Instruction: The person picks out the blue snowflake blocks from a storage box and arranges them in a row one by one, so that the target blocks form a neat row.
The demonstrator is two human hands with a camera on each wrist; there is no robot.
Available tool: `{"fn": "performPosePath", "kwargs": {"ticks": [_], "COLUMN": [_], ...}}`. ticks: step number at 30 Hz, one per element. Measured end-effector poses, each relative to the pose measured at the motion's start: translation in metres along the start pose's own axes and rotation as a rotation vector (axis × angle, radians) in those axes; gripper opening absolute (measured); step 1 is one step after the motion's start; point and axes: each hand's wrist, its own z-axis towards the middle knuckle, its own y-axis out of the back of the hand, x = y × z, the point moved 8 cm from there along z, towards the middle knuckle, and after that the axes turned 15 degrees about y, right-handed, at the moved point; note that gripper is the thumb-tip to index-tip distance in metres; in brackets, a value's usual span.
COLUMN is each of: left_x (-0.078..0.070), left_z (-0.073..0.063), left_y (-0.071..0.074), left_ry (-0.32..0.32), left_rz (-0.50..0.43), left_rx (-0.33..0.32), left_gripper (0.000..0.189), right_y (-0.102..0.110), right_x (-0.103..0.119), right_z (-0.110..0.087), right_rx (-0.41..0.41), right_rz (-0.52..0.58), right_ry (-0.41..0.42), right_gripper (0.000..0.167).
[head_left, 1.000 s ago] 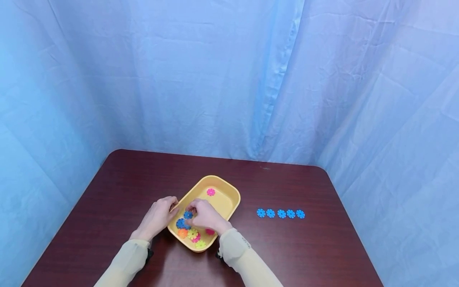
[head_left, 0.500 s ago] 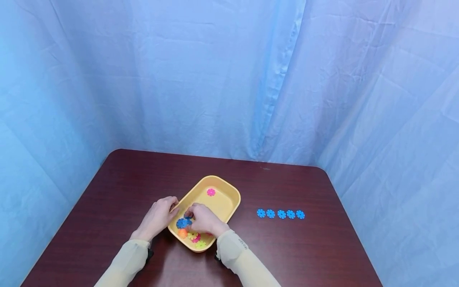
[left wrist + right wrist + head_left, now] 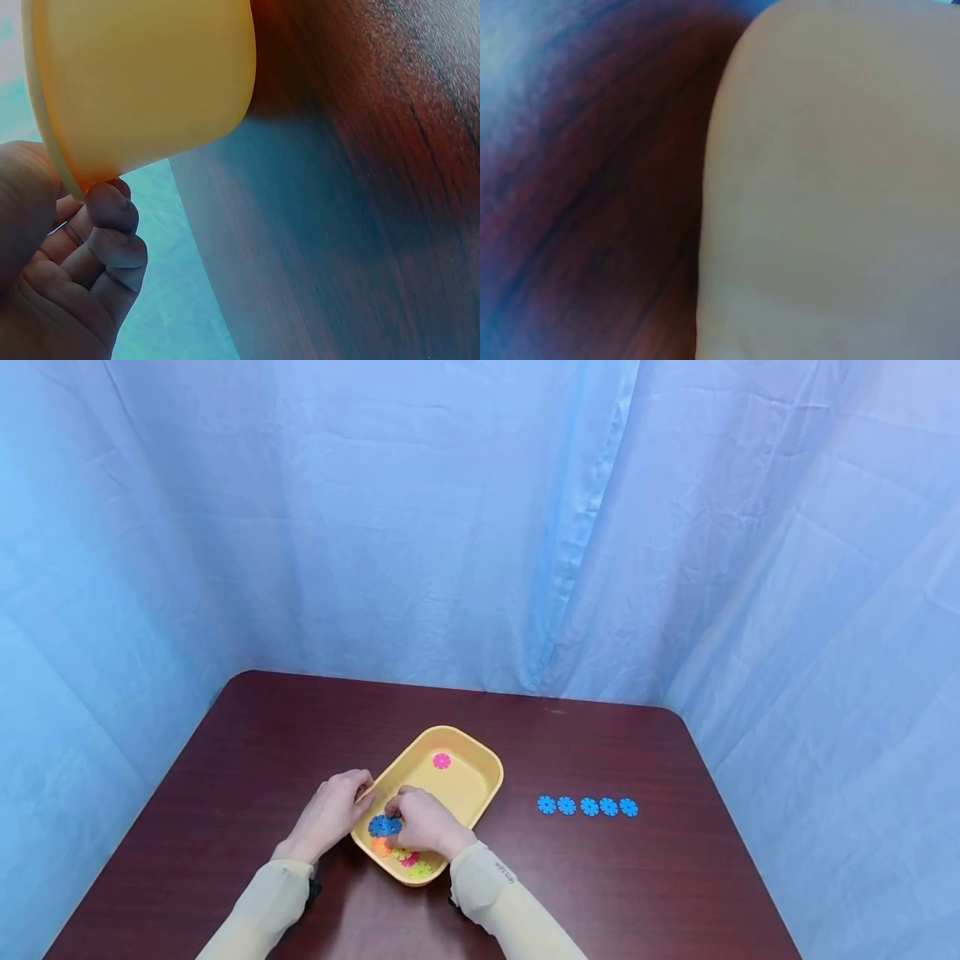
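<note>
A yellow plastic tray (image 3: 459, 783) stands at an angle on the table. My left hand (image 3: 330, 814) grips its left rim; in the left wrist view the thumb and fingers of that left hand (image 3: 82, 251) pinch the rim of the tray (image 3: 150, 82). Inside the tray, my right hand (image 3: 427, 822) has its thumb and index finger curled about a blue flower-shaped plastic disc (image 3: 392, 827), partly covered by the fingers. Another blue disc (image 3: 377, 826) lies against it on the left. Orange (image 3: 382, 847), yellow (image 3: 420, 867) and pink (image 3: 409, 859) discs lie just below. The right wrist view shows only the tray's outer wall (image 3: 832, 187).
To the right of the tray, several blue discs (image 3: 588, 807) lie in a row on the dark red-brown table (image 3: 600, 885). A pink disc (image 3: 442, 761) sits at the tray's far end. Pale blue curtains (image 3: 420, 527) surround the table.
My right hand has shifted slightly down and left within the tray, and the upper blue disc has come down beside the other blue ones. The left hand stays on the rim.
</note>
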Motion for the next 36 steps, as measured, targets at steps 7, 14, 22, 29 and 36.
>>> {"fn": "performPosePath", "kwargs": {"ticks": [7,14,22,29,36], "left_x": [0.000,0.001,0.001,0.002,0.001], "left_z": [0.000,0.000,0.000,-0.001,-0.001], "left_y": [0.001,0.002,0.001,0.001,0.000], "left_ry": [-0.006,-0.012,-0.017,-0.020,-0.012], "left_rz": [0.000,-0.001,-0.007,-0.007,-0.013], "left_rx": [-0.004,-0.007,-0.010,-0.016,-0.009], "left_gripper": [0.017,0.016,0.018,0.018,0.017], "right_y": [0.001,0.003,0.005,0.014,0.024], "right_x": [0.003,0.003,-0.003,-0.006,-0.010], "right_z": [0.000,0.000,-0.002,-0.004,-0.009], "right_rx": [-0.005,-0.015,-0.030,-0.051,-0.086], "right_rz": [-0.006,0.013,0.096,0.135,0.129], "right_ry": [0.001,0.009,-0.009,-0.028,-0.018], "right_gripper": [0.029,0.028,0.030,0.031,0.031]}}
